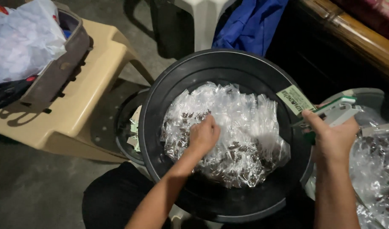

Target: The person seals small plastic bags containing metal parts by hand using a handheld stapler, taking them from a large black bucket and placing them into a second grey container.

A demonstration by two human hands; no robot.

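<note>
A big round black basin sits in front of me, filled with several small clear plastic bags holding dark brown bits. My left hand reaches into the pile, its fingers closed on one of the clear bags. My right hand is over the basin's right rim and grips a white and green stapler. A small green and white paper label sticks out just left of the stapler's tip.
A beige plastic stool stands at the left with a grey basket and crumpled white plastic on it. A second container of clear bags lies at the right. Blue cloth and a wooden edge are behind.
</note>
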